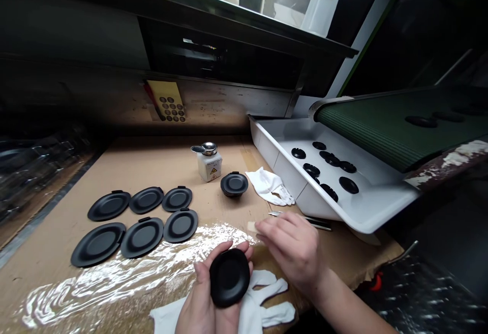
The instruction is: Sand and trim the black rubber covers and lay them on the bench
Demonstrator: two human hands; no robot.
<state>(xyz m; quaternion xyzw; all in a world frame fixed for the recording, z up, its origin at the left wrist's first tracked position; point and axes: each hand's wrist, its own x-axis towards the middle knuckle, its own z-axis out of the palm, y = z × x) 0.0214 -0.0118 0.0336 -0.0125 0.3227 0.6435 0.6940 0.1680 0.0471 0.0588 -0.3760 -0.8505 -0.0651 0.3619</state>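
Head view: left hand [201, 293] half-open, cupping the black disc [229, 278], seemingly for steadiness; right hand [294, 246] bunched, contents unclear!

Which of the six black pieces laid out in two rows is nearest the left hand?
The rightmost piece of the near row; the other five lie left of it or in the far row, farther from the left hand.

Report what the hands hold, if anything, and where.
Left hand: a black disc, cradled from beneath and at its edge. Right hand: cannot be told.
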